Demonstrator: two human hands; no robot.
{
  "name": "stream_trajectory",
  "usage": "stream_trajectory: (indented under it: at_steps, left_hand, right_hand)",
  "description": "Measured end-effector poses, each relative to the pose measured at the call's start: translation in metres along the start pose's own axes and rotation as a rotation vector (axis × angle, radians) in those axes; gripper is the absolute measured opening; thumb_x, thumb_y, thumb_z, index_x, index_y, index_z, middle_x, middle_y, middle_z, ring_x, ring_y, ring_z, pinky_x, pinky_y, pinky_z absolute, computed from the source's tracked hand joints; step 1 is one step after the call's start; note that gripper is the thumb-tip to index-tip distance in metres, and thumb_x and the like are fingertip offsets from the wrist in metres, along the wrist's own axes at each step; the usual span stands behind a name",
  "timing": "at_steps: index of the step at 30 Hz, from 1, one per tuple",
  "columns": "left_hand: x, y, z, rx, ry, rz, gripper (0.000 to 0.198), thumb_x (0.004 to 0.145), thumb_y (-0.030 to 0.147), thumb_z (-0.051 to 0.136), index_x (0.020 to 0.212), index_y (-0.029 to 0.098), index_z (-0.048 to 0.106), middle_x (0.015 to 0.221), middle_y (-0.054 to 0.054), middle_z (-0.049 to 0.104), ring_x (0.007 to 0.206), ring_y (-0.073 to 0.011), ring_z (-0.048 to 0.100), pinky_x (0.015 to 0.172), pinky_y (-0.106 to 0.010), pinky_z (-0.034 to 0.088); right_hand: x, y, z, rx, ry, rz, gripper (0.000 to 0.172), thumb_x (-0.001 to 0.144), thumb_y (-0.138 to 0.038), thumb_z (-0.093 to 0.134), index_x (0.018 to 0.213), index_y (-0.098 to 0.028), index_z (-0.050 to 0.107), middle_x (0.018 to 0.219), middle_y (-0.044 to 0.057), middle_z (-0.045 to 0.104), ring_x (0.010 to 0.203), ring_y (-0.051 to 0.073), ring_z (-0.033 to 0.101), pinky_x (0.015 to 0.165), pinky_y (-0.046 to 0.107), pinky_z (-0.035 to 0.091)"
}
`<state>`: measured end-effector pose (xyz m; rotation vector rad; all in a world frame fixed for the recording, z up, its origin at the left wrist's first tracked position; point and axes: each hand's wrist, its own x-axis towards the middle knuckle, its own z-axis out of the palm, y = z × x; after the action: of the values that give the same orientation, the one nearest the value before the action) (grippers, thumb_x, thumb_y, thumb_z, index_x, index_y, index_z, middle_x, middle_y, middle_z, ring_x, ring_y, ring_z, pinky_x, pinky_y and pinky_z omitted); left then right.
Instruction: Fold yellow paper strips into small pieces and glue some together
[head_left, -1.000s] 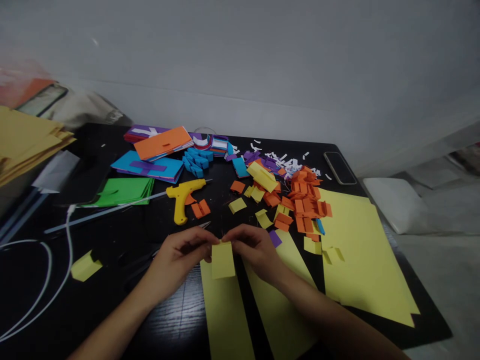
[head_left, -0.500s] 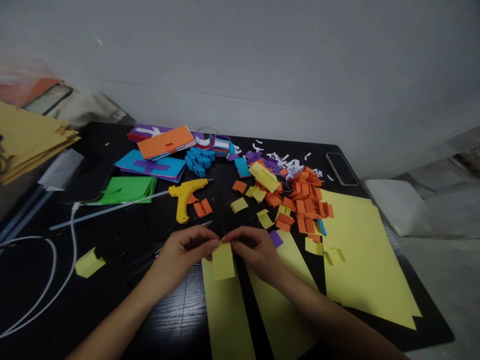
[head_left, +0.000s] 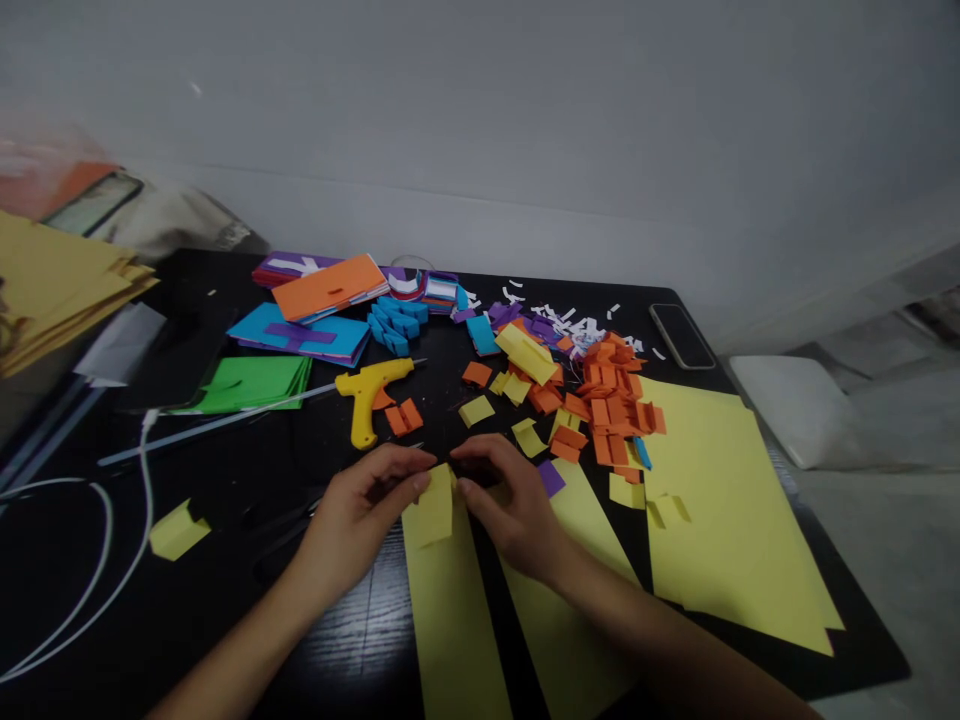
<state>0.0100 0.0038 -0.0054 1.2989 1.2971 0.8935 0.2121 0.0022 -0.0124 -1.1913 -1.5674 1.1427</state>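
A small yellow paper piece (head_left: 435,512) is pinched at its upper left between the thumb and fingers of my left hand (head_left: 367,515). My right hand (head_left: 514,505) is just beside the piece's right edge, thumb and forefinger apart; whether a fingertip touches the edge I cannot tell. Beneath the piece lies a long yellow paper strip (head_left: 455,630). A second yellow strip (head_left: 559,630) passes under my right hand and forearm. Partly hidden behind my left forearm is a dark pair of scissors (head_left: 281,525).
A yellow glue gun (head_left: 365,395) lies beyond my hands. Folded orange paper pieces (head_left: 611,400), white scraps (head_left: 577,325), yellow sheets (head_left: 735,520) and a phone (head_left: 682,337) are to the right. Green paper (head_left: 255,382) and a white cable (head_left: 148,500) lie left.
The yellow piece has turned slightly and shifted a little up and left. My right thumb and forefinger, earlier pinching its upper edge, have spread apart.
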Motion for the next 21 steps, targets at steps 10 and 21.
stream_trajectory:
  at_steps: [10, 21]
  left_hand:
    - [-0.0061, -0.0013, 0.001, 0.168, 0.061, 0.24, 0.017, 0.1, 0.027, 0.059, 0.107, 0.025, 0.075, 0.104, -0.004, 0.069, 0.095, -0.0186, 0.066, 0.074, -0.026, 0.051]
    - [-0.008, -0.002, 0.0036, 0.203, -0.016, 0.301, 0.01, 0.098, 0.021, 0.062, 0.101, 0.025, 0.071, 0.098, -0.003, 0.064, 0.09, -0.0163, 0.062, 0.079, -0.027, 0.05]
  right_hand:
    - [-0.0072, -0.0088, 0.0002, -0.248, 0.063, -0.248, 0.042, 0.082, -0.014, 0.064, 0.122, -0.023, 0.061, 0.096, 0.006, 0.065, 0.091, 0.024, 0.063, 0.083, 0.041, 0.054]
    - [-0.0048, -0.0018, 0.0059, -0.132, 0.003, -0.199, 0.017, 0.093, -0.025, 0.07, 0.11, -0.026, 0.07, 0.102, 0.006, 0.076, 0.093, 0.021, 0.071, 0.082, 0.035, 0.057]
